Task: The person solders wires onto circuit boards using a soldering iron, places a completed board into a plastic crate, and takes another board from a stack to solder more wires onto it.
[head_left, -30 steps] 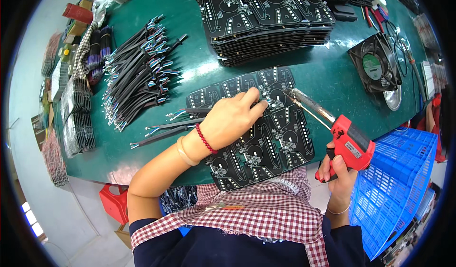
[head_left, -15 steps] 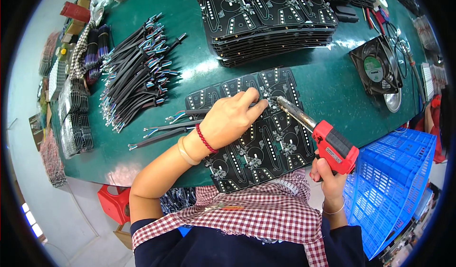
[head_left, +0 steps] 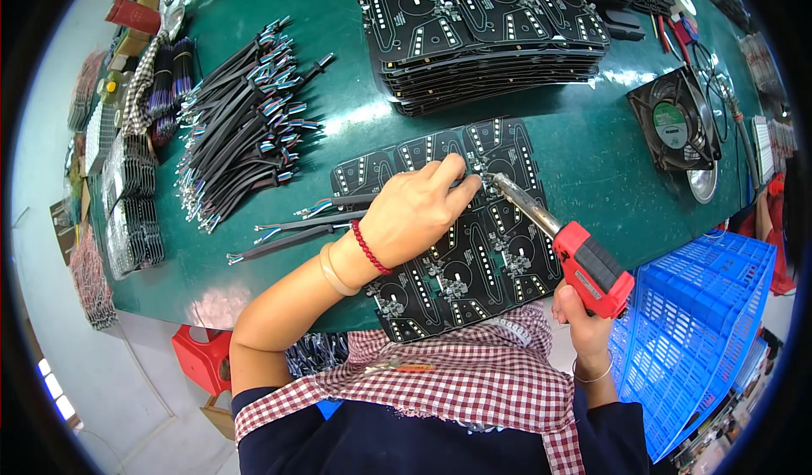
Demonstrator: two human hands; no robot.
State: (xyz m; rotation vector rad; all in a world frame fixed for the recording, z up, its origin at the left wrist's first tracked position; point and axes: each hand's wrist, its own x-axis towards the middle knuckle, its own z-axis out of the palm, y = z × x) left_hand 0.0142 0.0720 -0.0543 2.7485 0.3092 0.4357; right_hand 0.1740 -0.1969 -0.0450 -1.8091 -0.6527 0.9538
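Note:
My right hand point(head_left: 585, 323) grips a red and black soldering gun point(head_left: 592, 268) by its handle. Its metal tip reaches up and left to a dark circuit board panel point(head_left: 474, 306) with rows of pale LEDs. Close to the tip, my left hand point(head_left: 423, 204) is pinched over the panel, apparently on a black-sleeved cable; the gripped end is hidden by the fingers. Black-sleeved cables point(head_left: 296, 240) with bare coloured wire ends stick out to the left from under this hand. The panel lies flat at the near table edge, partly covered by my left hand and forearm.
A heap of sleeved cables point(head_left: 245, 128) lies left on the green table point(head_left: 355, 82). A tall stack of similar panels point(head_left: 491, 69) stands behind. At right are a fan point(head_left: 672, 124), a metal dish point(head_left: 702, 183) and a blue crate point(head_left: 694, 331); a red stool point(head_left: 199, 358) stands lower left.
The soldering gun's body and my right hand have shifted slightly left, with the tip still near my left fingertips. My left hand keeps its pinch with only a slight shift.

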